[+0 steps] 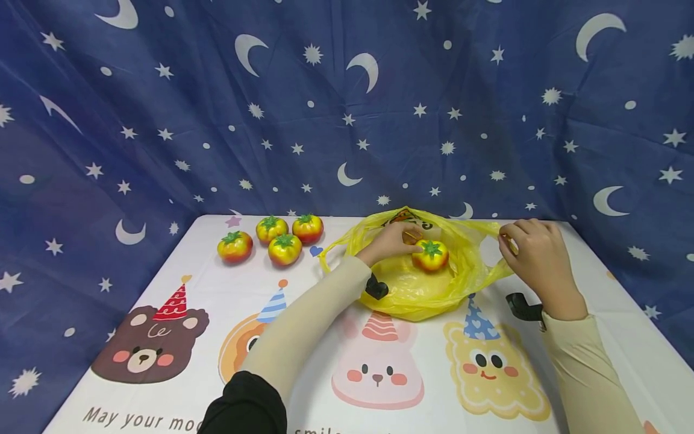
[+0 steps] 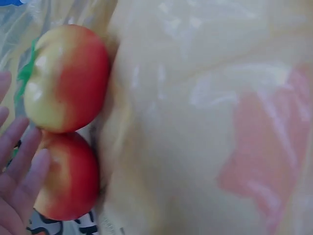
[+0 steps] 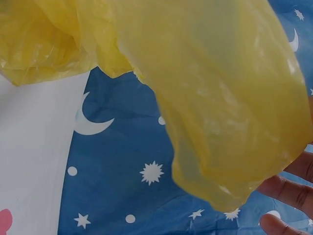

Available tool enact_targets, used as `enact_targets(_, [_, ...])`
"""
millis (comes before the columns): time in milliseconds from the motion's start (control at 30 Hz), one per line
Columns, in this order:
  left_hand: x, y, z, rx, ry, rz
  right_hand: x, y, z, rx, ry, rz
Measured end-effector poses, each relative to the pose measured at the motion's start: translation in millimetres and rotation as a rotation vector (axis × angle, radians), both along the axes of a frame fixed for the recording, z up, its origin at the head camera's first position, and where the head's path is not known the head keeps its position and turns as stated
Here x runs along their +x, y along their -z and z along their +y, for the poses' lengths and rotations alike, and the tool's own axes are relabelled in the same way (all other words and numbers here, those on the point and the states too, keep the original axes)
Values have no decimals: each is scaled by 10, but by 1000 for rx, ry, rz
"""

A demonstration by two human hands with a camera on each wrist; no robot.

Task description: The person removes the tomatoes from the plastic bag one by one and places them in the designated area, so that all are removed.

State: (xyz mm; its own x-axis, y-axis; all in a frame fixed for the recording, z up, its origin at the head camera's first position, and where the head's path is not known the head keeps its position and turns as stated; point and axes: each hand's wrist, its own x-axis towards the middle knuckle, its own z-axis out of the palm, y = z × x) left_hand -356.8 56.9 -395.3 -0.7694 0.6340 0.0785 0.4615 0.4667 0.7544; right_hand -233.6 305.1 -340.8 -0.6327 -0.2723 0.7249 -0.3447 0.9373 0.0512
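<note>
A yellow plastic bag (image 1: 417,304) lies spread with its mouth open. Inside it is a glossy yellow-red persimmon (image 1: 432,258) with a green leafy top; the left wrist view shows an upper persimmon (image 2: 68,78) and a lower persimmon (image 2: 68,178) side by side. My left hand (image 1: 393,242) reaches into the bag, its fingers (image 2: 19,147) extended and spread beside the fruit; whether they touch it I cannot tell. At the bag's right side, my right hand (image 1: 534,256) pinches the handle (image 3: 230,191), which is stretched out from the bag.
Several more persimmons (image 1: 284,249) stand grouped at the back left of the white printed tablecloth (image 1: 314,386). A blue curtain (image 1: 303,120) with moons and stars hangs right behind the table. Dark wrist-camera mounts (image 1: 523,306) stick out from both wrists.
</note>
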Motion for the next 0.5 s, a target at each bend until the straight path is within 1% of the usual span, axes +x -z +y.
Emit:
enact_targets(133, [29,83,25,26,-28,36,-3,6,1,-4,-3,0])
enact_targets(367, [93,219,45,103,-63,34,-3,7,8,-1,-1,2])
enact_targets(500, [120,253,59,110,-90,43,-1,3,8,-2,1,0])
